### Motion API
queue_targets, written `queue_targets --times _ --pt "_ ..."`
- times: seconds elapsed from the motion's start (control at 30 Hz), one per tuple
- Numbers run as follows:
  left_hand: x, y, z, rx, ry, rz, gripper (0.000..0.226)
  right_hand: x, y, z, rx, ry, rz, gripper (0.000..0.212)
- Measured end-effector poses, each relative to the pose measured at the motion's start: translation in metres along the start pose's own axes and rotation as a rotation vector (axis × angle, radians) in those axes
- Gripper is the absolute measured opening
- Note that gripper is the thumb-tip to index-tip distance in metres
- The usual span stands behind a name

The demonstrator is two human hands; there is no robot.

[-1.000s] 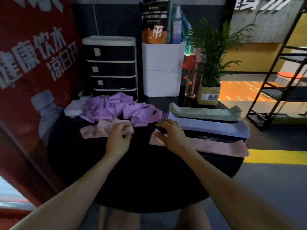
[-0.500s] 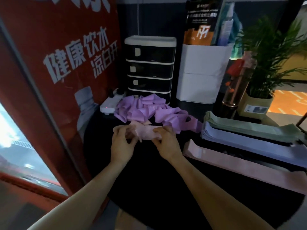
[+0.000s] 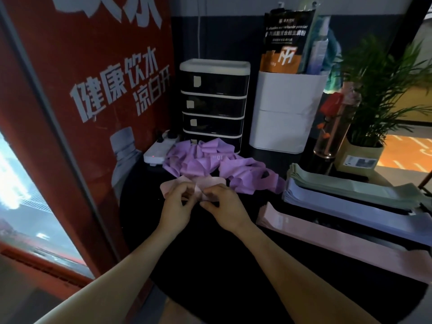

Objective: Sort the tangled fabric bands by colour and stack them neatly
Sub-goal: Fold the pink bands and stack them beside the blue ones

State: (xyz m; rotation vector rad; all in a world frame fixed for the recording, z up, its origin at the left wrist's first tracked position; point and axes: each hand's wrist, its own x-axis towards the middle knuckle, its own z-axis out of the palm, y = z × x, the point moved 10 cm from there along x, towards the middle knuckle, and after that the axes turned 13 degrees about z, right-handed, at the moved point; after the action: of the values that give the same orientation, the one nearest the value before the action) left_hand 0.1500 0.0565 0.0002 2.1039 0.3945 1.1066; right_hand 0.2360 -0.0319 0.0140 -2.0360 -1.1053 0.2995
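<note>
Soft matt cloth is seen in the purple bands [image 3: 210, 163] and the pink stack [image 3: 327, 235]. The round table [image 3: 222, 265] is topped in matt black; the drawer unit [image 3: 214, 105] is glossy plastic.

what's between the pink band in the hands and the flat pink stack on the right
Nothing visible. Both hands, left and right, hold the crumpled pink band; the bare black table runs from it to the flat pink stack. The purple tangle lies behind, off that path.
</note>
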Motion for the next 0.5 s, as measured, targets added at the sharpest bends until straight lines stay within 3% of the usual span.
queue_targets --times 0.27,0.5 --pt "0.039 0.051 -0.005 -0.121 -0.007 0.072 0.004 0.008 -0.031 -0.064 0.005 0.125 -0.031 0.009" --pt "0.083 0.106 -0.023 -0.13 0.012 0.21 0.008 0.013 -0.093 -0.135 -0.151 0.248 -0.255 0.009"
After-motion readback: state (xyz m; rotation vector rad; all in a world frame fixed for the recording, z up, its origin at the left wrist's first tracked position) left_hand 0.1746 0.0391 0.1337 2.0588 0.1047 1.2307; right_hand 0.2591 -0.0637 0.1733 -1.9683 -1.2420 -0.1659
